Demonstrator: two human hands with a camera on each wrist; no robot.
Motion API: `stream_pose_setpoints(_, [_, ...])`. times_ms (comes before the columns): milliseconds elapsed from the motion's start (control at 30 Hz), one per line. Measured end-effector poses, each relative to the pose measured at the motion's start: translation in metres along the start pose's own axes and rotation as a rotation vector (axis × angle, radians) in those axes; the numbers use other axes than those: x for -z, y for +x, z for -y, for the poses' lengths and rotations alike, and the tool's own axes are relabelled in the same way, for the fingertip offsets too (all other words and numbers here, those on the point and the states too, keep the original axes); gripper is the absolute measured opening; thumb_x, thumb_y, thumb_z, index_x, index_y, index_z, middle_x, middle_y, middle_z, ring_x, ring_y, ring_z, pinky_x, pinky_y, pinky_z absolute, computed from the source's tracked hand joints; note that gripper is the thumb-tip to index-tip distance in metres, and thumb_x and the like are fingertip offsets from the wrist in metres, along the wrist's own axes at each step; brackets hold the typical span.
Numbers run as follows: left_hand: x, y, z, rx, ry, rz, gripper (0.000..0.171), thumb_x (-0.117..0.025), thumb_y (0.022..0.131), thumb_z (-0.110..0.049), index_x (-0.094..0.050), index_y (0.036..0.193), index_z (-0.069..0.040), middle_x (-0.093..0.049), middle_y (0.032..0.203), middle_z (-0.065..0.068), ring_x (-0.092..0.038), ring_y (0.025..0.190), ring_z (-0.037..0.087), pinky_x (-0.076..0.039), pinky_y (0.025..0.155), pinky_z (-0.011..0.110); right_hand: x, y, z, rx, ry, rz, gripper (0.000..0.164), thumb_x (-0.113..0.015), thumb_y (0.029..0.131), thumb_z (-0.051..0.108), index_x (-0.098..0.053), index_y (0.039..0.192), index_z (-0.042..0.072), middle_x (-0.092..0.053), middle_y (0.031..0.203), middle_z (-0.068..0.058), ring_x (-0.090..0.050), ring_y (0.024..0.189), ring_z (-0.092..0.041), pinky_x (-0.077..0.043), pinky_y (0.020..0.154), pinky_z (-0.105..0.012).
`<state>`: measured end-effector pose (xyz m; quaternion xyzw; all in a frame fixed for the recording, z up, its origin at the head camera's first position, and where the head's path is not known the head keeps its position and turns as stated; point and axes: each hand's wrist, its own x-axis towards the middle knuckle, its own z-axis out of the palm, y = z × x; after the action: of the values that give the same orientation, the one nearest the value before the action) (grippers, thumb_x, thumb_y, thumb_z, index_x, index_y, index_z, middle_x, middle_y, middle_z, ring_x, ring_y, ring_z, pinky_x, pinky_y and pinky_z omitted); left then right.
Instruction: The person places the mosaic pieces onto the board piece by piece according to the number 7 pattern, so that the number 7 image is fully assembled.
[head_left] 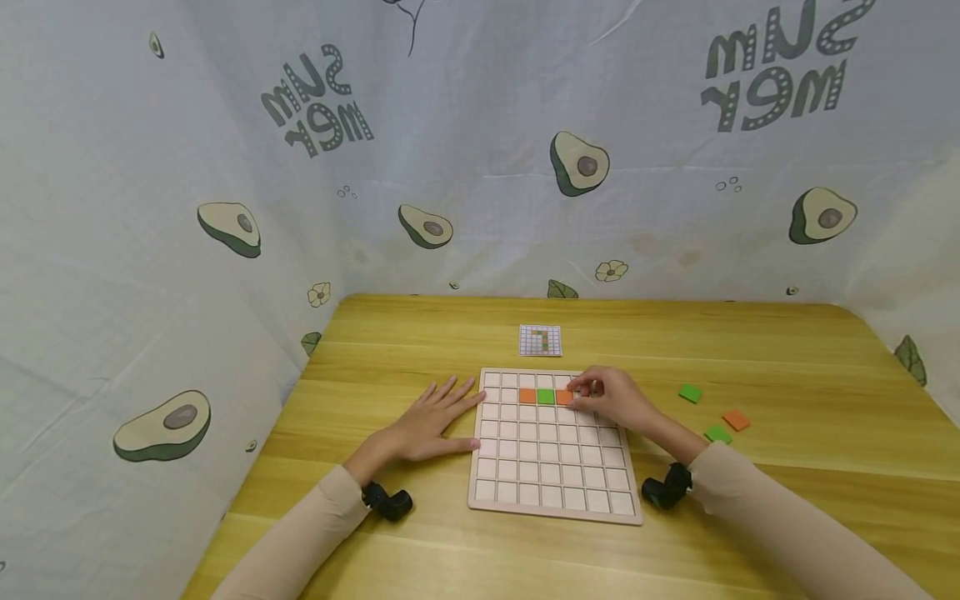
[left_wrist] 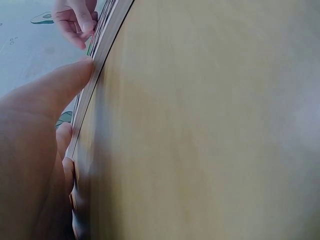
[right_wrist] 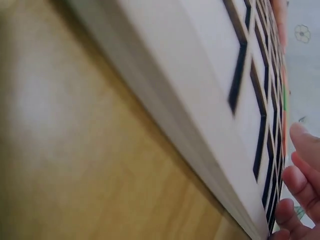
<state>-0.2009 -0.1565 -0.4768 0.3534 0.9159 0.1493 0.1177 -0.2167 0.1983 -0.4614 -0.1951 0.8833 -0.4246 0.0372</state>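
1. From where I stand, the right orange tile (head_left: 563, 397) sits at a cell in the second row from the far edge of the pale gridded board (head_left: 555, 514), just beside a green tile (head_left: 545, 397), with another orange tile (head_left: 527, 396) beyond that.
2. The right hand (head_left: 618, 400) has thumb and forefinger at that tile's right side; whether they pinch it or have let it go, I cannot tell.
3. The left hand (head_left: 427, 425) grasps nothing: its fingers lie spread, with the thumb and one fingertip touching the board's left edge.
4. The tiles look thin, flat and stiff, and I judge them very light. Breaking one seems unlikely; a smooth face might slide under a fingertip.
5. I'd take a tile by two opposite edges, thumb and forefinger, keeping the fingers high enough to miss its neighbours. Once it is seated, the cell's raised border probably leaves little edge to catch.
6. The two loose green tiles (head_left: 690, 392) and the loose orange tile (head_left: 736, 419) lie on the wooden table (head_left: 420, 550), right of the board; being so thin, they may need tipping up by one edge.
7. The board seems rigid and fairly light, so a sideways push could shift it; its plain outer rim is the place to steady it.
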Motion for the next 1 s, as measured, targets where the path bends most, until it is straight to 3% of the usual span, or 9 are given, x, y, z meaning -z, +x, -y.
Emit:
stream_pose_setpoints(433, [-0.001, 0.000, 0.001, -0.003, -0.001, -0.007, 0.082, -0.042, 0.096, -0.070, -0.014, 0.162, -0.029, -0.003, 0.167, 0.000, 0.003, 0.152, 0.029, 0.003, 0.120, 0.050, 0.039, -0.017, -0.006, 0.001, 0.039, -0.057, 0.025, -0.077, 0.088, 0.007, -0.072, 0.109, -0.006, -0.061, 0.082, -0.005, -0.045, 0.069, -0.014, -0.036, 0.058, -0.025])
stream_pose_setpoints(733, [-0.004, -0.001, 0.004, -0.024, -0.017, -0.024, 0.081, -0.043, 0.096, -0.068, -0.014, 0.162, -0.029, -0.003, 0.168, 0.001, 0.003, 0.152, 0.031, 0.002, 0.119, 0.054, 0.064, -0.043, -0.017, 0.033, -0.003, -0.165, 0.025, -0.076, 0.089, 0.009, -0.073, 0.109, -0.005, -0.061, 0.079, 0.000, -0.046, 0.067, -0.012, -0.036, 0.056, -0.026])
stream_pose_setpoints(1000, [-0.004, 0.000, 0.005, -0.021, -0.012, -0.026, 0.081, -0.042, 0.096, -0.069, -0.015, 0.162, -0.029, -0.003, 0.167, 0.001, 0.003, 0.152, 0.031, 0.002, 0.119, 0.053, 0.088, -0.066, -0.036, -0.046, -0.035, -0.243, 0.030, -0.074, 0.091, 0.011, -0.070, 0.113, -0.009, -0.061, 0.082, -0.002, -0.048, 0.067, -0.013, -0.037, 0.054, -0.027])
